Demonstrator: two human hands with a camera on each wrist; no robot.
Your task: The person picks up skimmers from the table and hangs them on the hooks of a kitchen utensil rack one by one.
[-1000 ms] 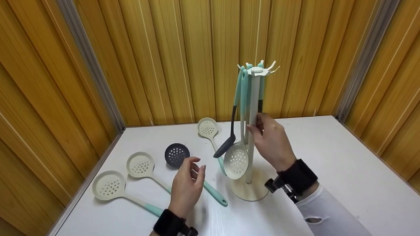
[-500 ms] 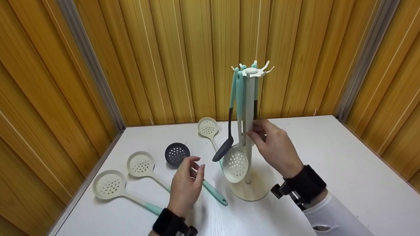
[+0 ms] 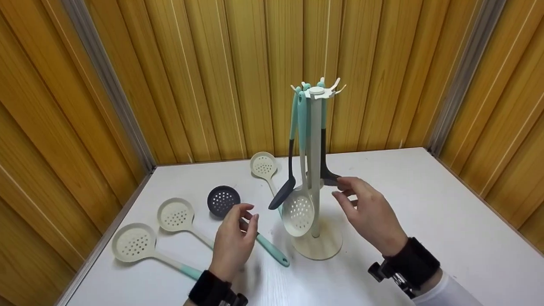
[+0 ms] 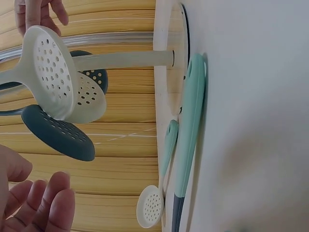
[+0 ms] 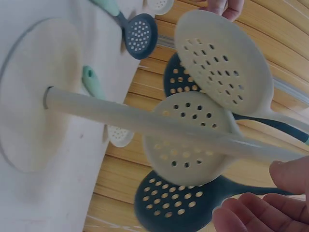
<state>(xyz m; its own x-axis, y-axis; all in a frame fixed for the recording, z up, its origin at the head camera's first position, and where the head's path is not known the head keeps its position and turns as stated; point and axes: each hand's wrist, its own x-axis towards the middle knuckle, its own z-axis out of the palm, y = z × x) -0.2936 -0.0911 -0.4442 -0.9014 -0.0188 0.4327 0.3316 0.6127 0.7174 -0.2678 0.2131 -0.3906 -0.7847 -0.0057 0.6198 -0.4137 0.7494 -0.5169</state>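
A cream utensil stand with a round base stands upright on the table. Slotted spoons and skimmers with mint handles hang from its hooks, among them a cream skimmer in front and a dark one at its left. My right hand is off the pole, thumb and fingers apart. Its fingertips come right at the head of another dark skimmer hanging behind. Loosely bent and holding nothing, my left hand hovers over a dark skimmer lying on the table, its mint handle showing past the fingers.
Two cream skimmers lie at the left of the white table. Another cream skimmer lies behind the stand's left side. Wood-patterned panels close off the back and sides.
My right hand has let go of the pole and moved right and down. The pole, leaning right before, now stands upright. My left hand has hardly moved.
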